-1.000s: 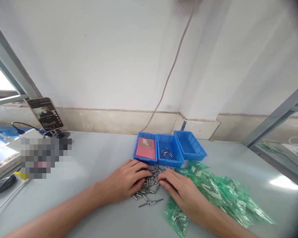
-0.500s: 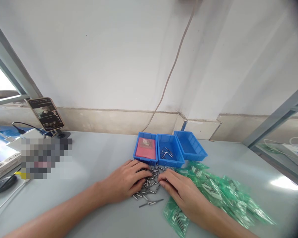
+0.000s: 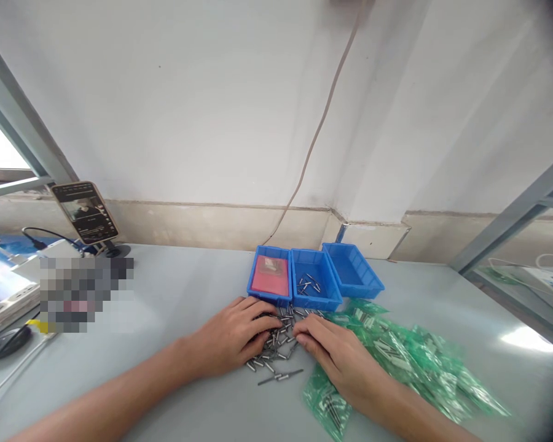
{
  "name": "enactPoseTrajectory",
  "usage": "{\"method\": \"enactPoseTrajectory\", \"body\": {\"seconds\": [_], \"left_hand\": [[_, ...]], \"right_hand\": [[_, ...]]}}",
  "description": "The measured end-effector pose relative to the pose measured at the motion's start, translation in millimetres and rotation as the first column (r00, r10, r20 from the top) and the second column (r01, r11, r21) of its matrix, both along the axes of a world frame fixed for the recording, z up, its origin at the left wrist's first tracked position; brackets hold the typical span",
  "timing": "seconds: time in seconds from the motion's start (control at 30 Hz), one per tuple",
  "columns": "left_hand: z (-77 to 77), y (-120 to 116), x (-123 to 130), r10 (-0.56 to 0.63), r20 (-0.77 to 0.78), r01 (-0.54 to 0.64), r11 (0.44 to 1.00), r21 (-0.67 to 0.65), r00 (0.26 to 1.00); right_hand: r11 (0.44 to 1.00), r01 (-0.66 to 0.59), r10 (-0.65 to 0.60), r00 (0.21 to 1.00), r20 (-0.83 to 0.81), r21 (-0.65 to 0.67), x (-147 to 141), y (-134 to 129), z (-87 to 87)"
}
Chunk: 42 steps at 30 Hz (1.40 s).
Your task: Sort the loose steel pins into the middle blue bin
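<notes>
Small metal pins (image 3: 281, 336) lie in a loose pile on the grey table, several of them with a thicker shiny sleeve and a thin dark end. My left hand (image 3: 239, 331) rests over the left side of the pile, fingers apart and bent down onto the pins. At the pile's right edge, my right hand (image 3: 332, 350) has thumb and fingers pressed together; whatever is between the fingertips is hidden. Two pins (image 3: 280, 377) lie end to end in front of the pile. Green plastic bags (image 3: 410, 356) holding more metal parts spread beside and beyond my right hand.
Behind the pile stand a blue bin (image 3: 250, 282) with a pink sheet inside, a blue bin (image 3: 317, 304) with several pins, and a third blue bin (image 3: 354, 270). A phone (image 3: 86, 212) on a stand, cables and a power strip (image 3: 13, 307) occupy the left side.
</notes>
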<state>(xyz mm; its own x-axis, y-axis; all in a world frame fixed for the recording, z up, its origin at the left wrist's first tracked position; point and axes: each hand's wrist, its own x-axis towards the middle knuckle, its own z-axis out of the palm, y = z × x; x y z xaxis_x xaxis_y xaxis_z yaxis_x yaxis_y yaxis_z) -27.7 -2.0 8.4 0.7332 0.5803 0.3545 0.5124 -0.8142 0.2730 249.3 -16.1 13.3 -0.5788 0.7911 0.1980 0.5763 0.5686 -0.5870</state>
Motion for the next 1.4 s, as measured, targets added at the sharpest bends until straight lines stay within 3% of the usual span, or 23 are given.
{"method": "enactPoseTrajectory", "body": {"seconds": [0.37,0.53,0.83,1.07,1.27,1.4], "left_hand": [[2.2,1,0,-0.003,-0.019,0.002,0.999,-0.034,1.000],[0.7,2,1,-0.002,-0.019,0.001,0.999,-0.036,1.000],[1.6,0,1,0.004,-0.020,-0.005,0.999,-0.038,1.000],[1.9,0,1,0.007,-0.027,-0.008,0.999,-0.037,1.000],[1.1,0,1,-0.003,-0.029,0.002,0.999,-0.033,1.000],[1.2,0,1,-0.004,-0.031,0.003,0.999,-0.035,1.000]], "right_hand": [[0.973,0.165,-0.183,0.977,-0.107,-0.160,2,-5,13.0],[0.979,0.123,-0.158,0.962,-0.223,-0.162,2,-2,10.0],[0.974,0.104,-0.157,0.950,-0.269,-0.201,2,3,2.3],[0.850,0.030,-0.279,0.872,-0.401,-0.525,-2,0,2.2],[0.777,-0.096,-0.318,0.793,-0.519,-0.622,-3,1,9.2],[0.763,-0.107,-0.328,0.787,-0.523,-0.638,-2,1,11.9]]}}
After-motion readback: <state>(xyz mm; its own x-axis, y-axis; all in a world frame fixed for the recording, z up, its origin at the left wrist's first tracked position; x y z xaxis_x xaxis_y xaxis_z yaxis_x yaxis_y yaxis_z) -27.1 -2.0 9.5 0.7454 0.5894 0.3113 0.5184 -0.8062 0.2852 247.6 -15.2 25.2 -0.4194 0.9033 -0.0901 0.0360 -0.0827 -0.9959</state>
